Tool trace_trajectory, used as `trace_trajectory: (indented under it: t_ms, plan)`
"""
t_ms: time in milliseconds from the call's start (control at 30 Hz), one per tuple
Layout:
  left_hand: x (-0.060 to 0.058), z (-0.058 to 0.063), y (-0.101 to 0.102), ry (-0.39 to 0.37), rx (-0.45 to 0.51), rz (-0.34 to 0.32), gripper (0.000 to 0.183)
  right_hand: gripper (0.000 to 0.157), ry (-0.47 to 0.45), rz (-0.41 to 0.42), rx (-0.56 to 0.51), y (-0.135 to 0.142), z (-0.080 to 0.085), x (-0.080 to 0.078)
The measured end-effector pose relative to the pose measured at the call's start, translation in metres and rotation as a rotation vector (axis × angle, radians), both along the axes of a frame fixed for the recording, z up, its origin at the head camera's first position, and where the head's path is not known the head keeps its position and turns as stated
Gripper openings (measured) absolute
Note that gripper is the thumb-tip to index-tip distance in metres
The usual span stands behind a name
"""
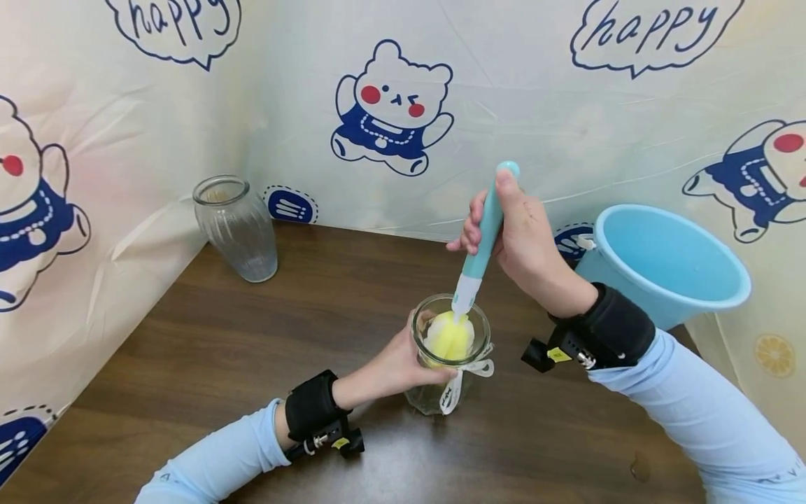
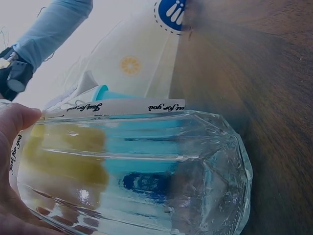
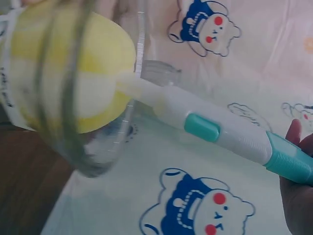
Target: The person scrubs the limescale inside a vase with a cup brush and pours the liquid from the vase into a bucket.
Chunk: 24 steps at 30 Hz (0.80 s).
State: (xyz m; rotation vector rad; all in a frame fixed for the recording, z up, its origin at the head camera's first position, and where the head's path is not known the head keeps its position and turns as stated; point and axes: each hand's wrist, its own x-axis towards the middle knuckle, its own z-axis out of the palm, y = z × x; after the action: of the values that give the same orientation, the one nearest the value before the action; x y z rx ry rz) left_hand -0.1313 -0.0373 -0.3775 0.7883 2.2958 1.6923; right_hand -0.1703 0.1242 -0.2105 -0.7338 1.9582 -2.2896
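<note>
One glass jar [image 1: 429, 399] at centre, over the table [image 1: 302, 315]; mouth up, ribbon bow [image 1: 450, 392] at its neck. Cannot tell whether its base touches the wood. Inside, a yellow and white sponge [image 1: 449, 339] sits high, just below the rim; the left wrist view shows clear glass between it and the base. Sponge belongs to a brush [image 1: 486, 234], handle slanting up out of the mouth.

Left hand [image 1: 395, 364]: curved round the jar below the rim, thumb on the near side, gripping. Right hand [image 1: 521, 234]: fingers curled about the handle, thumb up by its top end; firm hold.

Step in hand, by my reading: scrubbing the jar's inside, upper part at present. Next move seems to call for pushing the sponge down toward the base and turning it against the walls, left hand steadying. Risk: a hard shove could tip the jar.

Farther out: glass vase [image 1: 242, 227] upright at back left; blue bucket [image 1: 620, 280] at right, beyond the right wrist; bear-printed sheet [image 1: 283, 91] behind.
</note>
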Motion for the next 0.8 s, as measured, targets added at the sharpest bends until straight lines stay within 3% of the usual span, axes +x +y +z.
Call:
trace_trajectory:
  t_ms: [300,600,800]
  plan:
    - [-0.001,0.0,-0.001,-0.011,-0.007,0.008,0.087,0.031,0.004,-0.01,-0.052,0.001,0.015,0.002]
    - [0.0,0.0,0.0,0.011,-0.015,0.002,0.085,0.034,-0.012,-0.061,-0.175,0.004,0.005,0.0]
    - [0.0,0.0,0.001,0.046,0.002,-0.008,0.084,0.04,0.015,-0.066,-0.202,0.005,-0.008,0.002]
